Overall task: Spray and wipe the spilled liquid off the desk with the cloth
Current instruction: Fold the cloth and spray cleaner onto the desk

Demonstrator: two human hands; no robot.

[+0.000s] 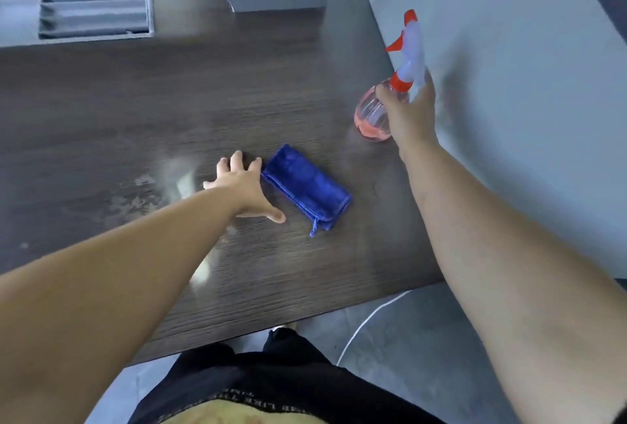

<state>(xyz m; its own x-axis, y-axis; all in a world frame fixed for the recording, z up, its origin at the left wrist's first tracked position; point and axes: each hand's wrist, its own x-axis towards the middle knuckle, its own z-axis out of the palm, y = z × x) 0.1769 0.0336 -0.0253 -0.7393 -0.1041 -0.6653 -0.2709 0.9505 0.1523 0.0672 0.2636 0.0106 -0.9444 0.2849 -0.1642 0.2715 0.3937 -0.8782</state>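
While right hand [412, 115] grips spray bottle [371, 115], left hand [245, 187] spread beside cloth [305, 188]

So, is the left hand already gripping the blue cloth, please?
No, the left hand lies beside the folded blue cloth with its fingers spread, none curled round it.

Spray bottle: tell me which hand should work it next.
Right. The right hand grips the bottle at its neck, just below the trigger. The left hand lies open on the desk beside the cloth, holding nothing, likely better kept for wiping the spill.
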